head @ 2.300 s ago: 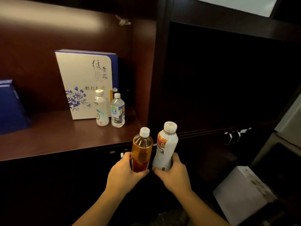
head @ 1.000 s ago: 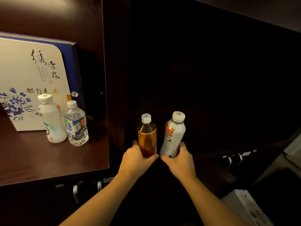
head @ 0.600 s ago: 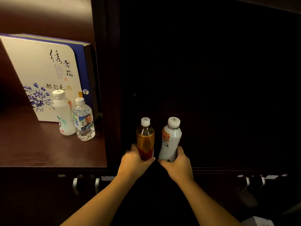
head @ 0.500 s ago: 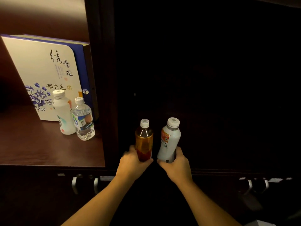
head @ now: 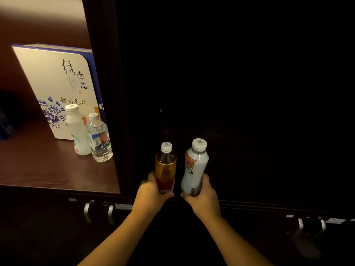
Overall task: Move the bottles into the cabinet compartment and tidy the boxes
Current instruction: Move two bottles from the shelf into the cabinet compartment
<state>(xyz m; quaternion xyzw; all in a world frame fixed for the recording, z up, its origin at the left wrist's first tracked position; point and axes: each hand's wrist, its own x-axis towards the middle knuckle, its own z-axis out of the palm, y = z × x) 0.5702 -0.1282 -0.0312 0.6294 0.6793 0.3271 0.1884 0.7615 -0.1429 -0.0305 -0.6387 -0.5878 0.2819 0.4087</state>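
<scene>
My left hand (head: 151,192) grips the base of an amber tea bottle (head: 165,166) with a white cap. My right hand (head: 203,196) grips the base of a white bottle with a red label (head: 195,166). Both bottles are upright, side by side, at the front of a very dark cabinet compartment (head: 240,112). In the lit compartment to the left, a white milky bottle (head: 76,131) and a clear water bottle (head: 99,139) stand together before a cream box with blue flowers (head: 55,87), which leans against the back.
A dark vertical divider (head: 115,93) separates the two compartments. The left shelf's wooden floor (head: 48,169) shows in front of the bottles. Metal door handles (head: 98,212) sit below the left shelf, and another pair of handles (head: 311,225) lower right. A blue box's edge (head: 4,127) shows far left.
My hands have carried both bottles from in front of the lower doors up and forward to the dark compartment's opening. In the last half second they barely move.
</scene>
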